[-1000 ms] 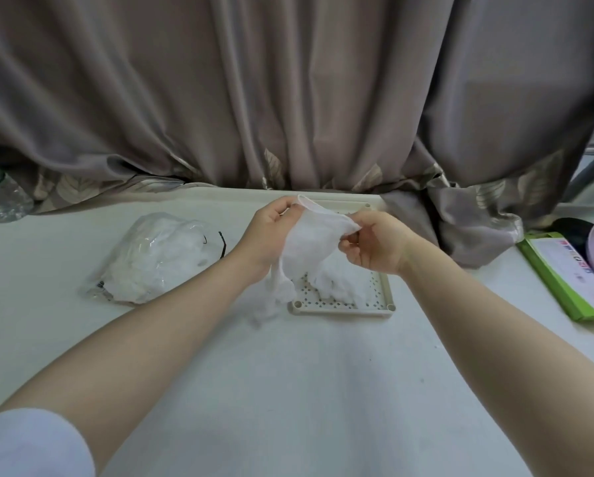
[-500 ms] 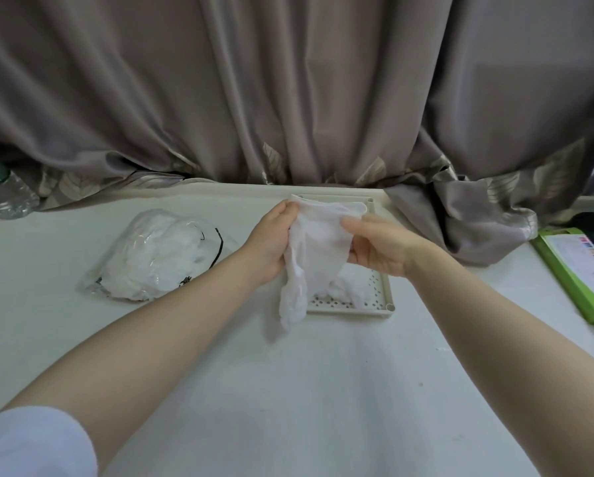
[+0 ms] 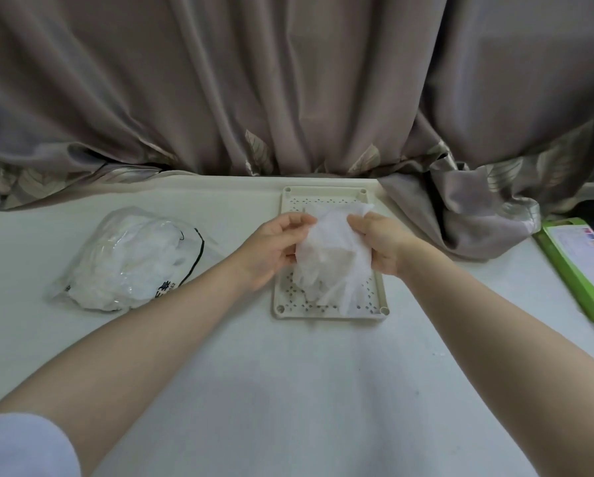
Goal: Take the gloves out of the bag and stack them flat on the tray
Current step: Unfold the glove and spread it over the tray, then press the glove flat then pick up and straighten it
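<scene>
Both hands meet over the tray [image 3: 329, 312], a pale perforated rectangle lying on the white table [image 3: 288, 390]. The left hand [image 3: 275, 247] has its fingers curled, and its thumb and fingertips pinch the left edge of a thin white glove [image 3: 333, 256]. The right hand [image 3: 380, 247] grips the glove's right edge, its thumb on the near face and its fingers curled round behind the fabric. The glove is stretched between the two sets of fingers, its top corner rising just past the right fingertips and its crumpled lower part hanging below both hands onto the tray, where more white fabric lies; whether that is a second glove cannot be told. Well apart from the left fingers, on their outer side, lies the clear plastic bag [image 3: 130, 259], flat on the table and holding a bundle of white gloves, with a dark drawstring along its mouth. Beyond the fingertips a grey-brown curtain [image 3: 288, 91] hangs down to the far table edge. Far out from the right hand, a green box [image 3: 578, 270] rests at the table's edge.
</scene>
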